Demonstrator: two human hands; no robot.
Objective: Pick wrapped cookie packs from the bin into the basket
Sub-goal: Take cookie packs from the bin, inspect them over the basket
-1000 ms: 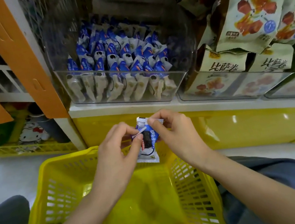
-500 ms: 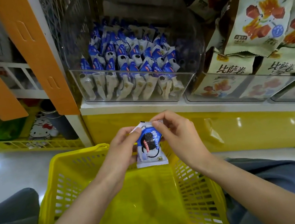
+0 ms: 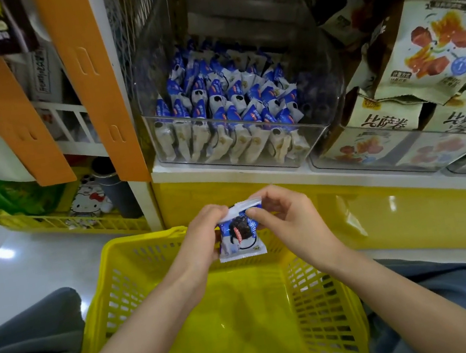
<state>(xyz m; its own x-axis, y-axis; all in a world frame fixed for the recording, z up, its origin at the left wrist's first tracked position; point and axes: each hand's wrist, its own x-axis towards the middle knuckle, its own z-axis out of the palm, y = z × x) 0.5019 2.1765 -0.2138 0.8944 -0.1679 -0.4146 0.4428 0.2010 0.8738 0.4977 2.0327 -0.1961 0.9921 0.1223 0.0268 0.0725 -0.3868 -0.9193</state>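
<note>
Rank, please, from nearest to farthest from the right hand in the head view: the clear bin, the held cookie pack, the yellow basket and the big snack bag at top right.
1. cookie pack: pinched at its top edge by the right hand.
2. yellow basket: directly below the hand.
3. clear bin: on the shelf ahead, slightly left.
4. big snack bag: high up on the right.

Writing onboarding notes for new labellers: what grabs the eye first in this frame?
First the blue-and-white cookie pack, pinched at its top edge by the left hand and the right hand, above the yellow basket at bottom centre. Next, the clear bin on the shelf above, full of matching packs, with big beige snack bags to its right.
</note>
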